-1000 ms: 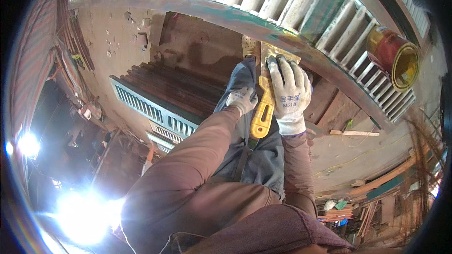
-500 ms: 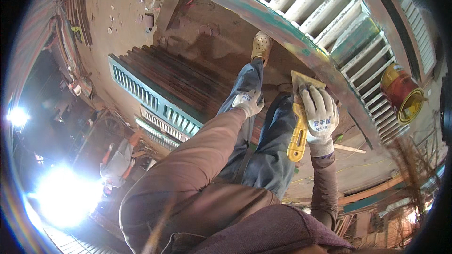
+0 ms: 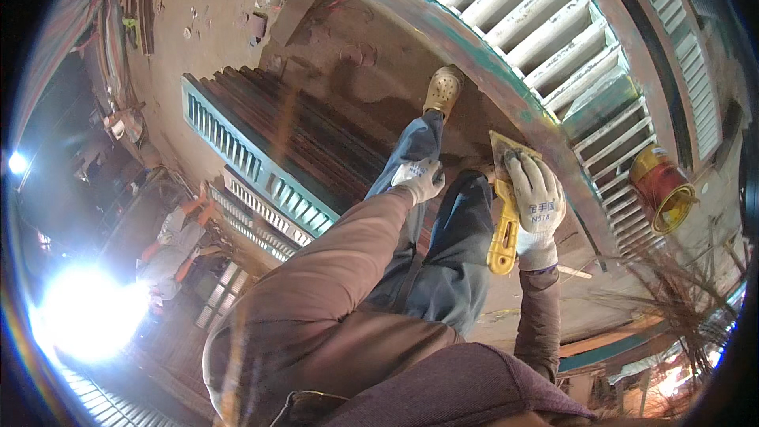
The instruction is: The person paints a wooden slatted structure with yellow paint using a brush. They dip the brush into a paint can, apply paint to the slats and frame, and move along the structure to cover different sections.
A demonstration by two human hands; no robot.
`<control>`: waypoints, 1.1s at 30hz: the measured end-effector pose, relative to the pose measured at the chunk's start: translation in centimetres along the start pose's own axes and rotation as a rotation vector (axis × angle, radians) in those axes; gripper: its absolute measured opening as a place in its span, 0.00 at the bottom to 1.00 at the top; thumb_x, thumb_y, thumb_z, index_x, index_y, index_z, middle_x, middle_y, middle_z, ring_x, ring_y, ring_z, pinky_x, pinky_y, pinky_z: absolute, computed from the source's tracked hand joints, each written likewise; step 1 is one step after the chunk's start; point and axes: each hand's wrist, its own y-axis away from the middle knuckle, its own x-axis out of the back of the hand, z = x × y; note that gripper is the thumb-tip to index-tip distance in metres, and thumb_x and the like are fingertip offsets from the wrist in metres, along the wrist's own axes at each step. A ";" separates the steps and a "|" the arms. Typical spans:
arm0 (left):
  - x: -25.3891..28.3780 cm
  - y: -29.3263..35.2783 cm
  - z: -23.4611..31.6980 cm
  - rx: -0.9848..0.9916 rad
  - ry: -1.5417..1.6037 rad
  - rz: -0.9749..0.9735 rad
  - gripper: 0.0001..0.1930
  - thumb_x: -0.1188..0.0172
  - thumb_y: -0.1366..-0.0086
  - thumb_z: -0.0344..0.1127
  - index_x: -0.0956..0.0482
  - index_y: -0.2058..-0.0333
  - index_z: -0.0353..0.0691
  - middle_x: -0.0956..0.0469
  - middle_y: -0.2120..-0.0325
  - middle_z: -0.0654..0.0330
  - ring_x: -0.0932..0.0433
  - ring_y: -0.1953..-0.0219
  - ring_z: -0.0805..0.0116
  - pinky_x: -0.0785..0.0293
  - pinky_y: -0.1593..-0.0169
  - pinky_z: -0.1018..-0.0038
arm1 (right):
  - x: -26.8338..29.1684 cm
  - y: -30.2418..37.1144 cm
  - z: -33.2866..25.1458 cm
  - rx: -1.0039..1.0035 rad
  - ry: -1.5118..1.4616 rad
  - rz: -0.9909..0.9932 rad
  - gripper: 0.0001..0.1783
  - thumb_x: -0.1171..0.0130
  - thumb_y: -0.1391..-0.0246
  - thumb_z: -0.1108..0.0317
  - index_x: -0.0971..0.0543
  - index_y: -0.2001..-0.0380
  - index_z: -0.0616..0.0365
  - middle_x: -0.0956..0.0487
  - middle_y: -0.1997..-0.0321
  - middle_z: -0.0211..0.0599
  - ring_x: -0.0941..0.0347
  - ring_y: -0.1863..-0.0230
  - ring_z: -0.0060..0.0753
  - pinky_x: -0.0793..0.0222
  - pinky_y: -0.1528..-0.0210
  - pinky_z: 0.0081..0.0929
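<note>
In my gloved right hand [image 3: 538, 194] is a putty knife [image 3: 503, 239] with a yellow plastic handle; my fingers lie over its wide blade, and the handle points back along my wrist. The blade is near the edge of a large louvered shutter [image 3: 545, 122], its paint patchy white and green, and I cannot tell whether they touch. My gloved left hand [image 3: 421, 179] rests over my leg with its fingers curled, and whatever may be inside them is hidden.
A red and yellow paint can [image 3: 660, 182] sits by the shutter's slats at the right. Several stacked shutters, the front one blue-green [image 3: 261, 170], stand at the left. Dry twigs [image 3: 688, 304] stick up at the lower right. Another person [image 3: 170, 245] is at the far left.
The view has shifted slightly, so the shutter and can appear a little left and lower. My right hand keeps the putty knife, and my left hand stays over my leg.
</note>
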 end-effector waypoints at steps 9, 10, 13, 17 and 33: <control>2.6 1.6 2.4 -0.071 -0.272 0.056 0.20 0.49 0.39 0.50 0.25 0.52 0.47 0.23 0.53 0.56 0.26 0.49 0.55 0.31 0.47 0.54 | -2.5 -11.6 -4.0 0.090 0.184 0.152 0.23 0.44 0.52 0.66 0.23 0.50 0.42 0.25 0.50 0.24 0.28 0.50 0.32 0.29 0.50 0.31; 2.6 1.7 2.3 -0.050 -0.246 0.043 0.20 0.49 0.39 0.50 0.26 0.52 0.48 0.24 0.53 0.57 0.26 0.48 0.56 0.32 0.46 0.53 | -2.9 -10.5 -4.1 0.127 0.193 0.089 0.23 0.44 0.52 0.65 0.23 0.49 0.42 0.26 0.49 0.24 0.29 0.48 0.33 0.29 0.50 0.32; 2.3 0.8 2.3 -0.031 -0.188 0.034 0.19 0.49 0.39 0.49 0.26 0.52 0.48 0.24 0.53 0.58 0.28 0.46 0.57 0.35 0.44 0.49 | -2.4 -5.7 -3.5 0.080 0.019 -0.033 0.22 0.45 0.50 0.62 0.24 0.49 0.44 0.26 0.49 0.28 0.29 0.47 0.36 0.30 0.47 0.37; 0.7 0.4 1.7 -0.032 -0.236 0.027 0.21 0.48 0.40 0.51 0.26 0.51 0.50 0.25 0.51 0.58 0.28 0.45 0.58 0.32 0.43 0.58 | -0.4 -3.8 -2.2 0.031 -0.017 -0.012 0.23 0.41 0.51 0.60 0.24 0.49 0.43 0.24 0.46 0.29 0.28 0.46 0.37 0.30 0.49 0.38; 4.4 2.8 8.5 -0.180 -0.287 0.283 0.21 0.52 0.37 0.50 0.24 0.54 0.42 0.21 0.56 0.46 0.23 0.52 0.47 0.28 0.48 0.56 | 4.7 14.5 -3.8 -0.915 -1.023 0.322 0.14 0.46 0.41 0.71 0.21 0.53 0.63 0.20 0.56 0.37 0.23 0.56 0.33 0.30 0.50 0.27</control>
